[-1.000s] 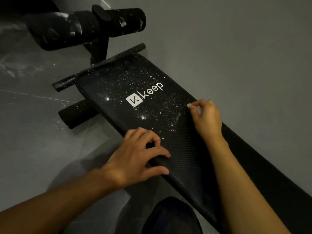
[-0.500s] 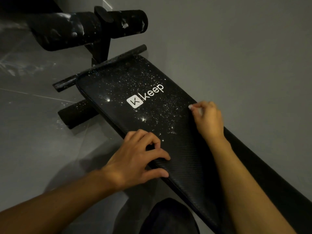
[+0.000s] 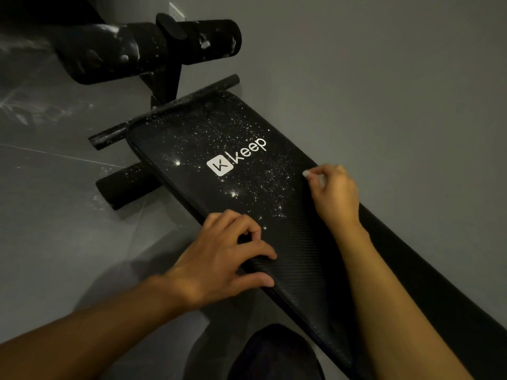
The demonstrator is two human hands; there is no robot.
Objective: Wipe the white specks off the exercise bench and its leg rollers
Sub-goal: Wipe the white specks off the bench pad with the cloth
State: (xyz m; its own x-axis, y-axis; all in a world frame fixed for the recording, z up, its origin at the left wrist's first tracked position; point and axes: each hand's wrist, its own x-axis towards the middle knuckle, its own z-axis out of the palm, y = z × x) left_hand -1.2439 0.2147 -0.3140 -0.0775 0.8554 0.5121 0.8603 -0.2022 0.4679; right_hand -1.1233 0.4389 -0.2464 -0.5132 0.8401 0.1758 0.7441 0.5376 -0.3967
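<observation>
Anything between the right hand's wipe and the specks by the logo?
Nothing visible. The right hand pinches the wipe at the right edge of the pad, and the specks start just beside it, toward the logo. The left hand rests on the pad's near left edge, off that path.

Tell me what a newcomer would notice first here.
The white logo and the specks scattered around it stand out on the black bench, mid-frame. The right hand pinches a small white scrap at the bench's far edge, while the left hand rests on its near edge. At top left, the rollers carry white smears.
</observation>
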